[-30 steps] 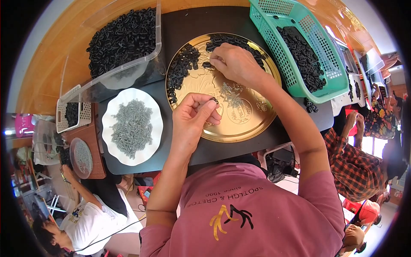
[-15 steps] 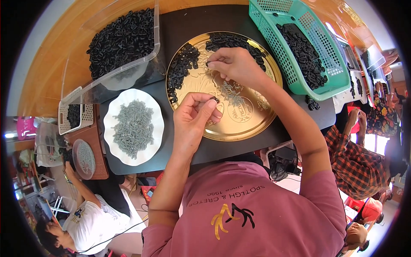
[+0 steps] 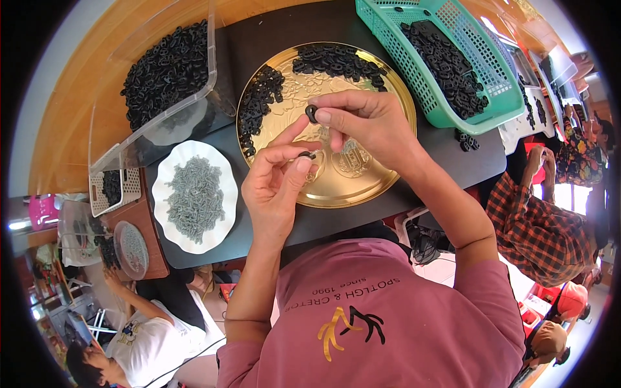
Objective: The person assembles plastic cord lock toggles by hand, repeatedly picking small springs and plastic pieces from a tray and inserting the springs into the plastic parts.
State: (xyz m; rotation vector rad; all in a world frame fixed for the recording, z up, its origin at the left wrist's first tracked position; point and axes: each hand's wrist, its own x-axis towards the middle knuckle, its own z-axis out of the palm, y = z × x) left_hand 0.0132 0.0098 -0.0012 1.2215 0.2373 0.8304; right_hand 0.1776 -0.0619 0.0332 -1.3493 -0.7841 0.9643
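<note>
Between the thumb and fingers of my right hand (image 3: 369, 119) is a small black oval plastic part (image 3: 312, 114). My left hand (image 3: 273, 184) pinches another small black plastic part (image 3: 306, 155), and its index finger reaches up close to the right hand's part. Both hands are over a round gold tray (image 3: 294, 97). Black parts (image 3: 260, 97) lie along the tray's left side, and more black parts (image 3: 336, 61) along its far rim. Small grey pins (image 3: 349, 147) lie on the tray, partly hidden by my right hand.
A scalloped white plate (image 3: 163, 223) heaped with grey pins (image 3: 197, 194) stands left of the tray. Behind it is a clear bin (image 3: 215, 58) of black parts. A green basket (image 3: 440, 116) holds black parts at far right. Other people sit on both sides.
My right hand has come nearer my left hand, and the black part in its fingers now shows plainly. My left index finger has stretched out toward it. The whole view has shifted slightly.
</note>
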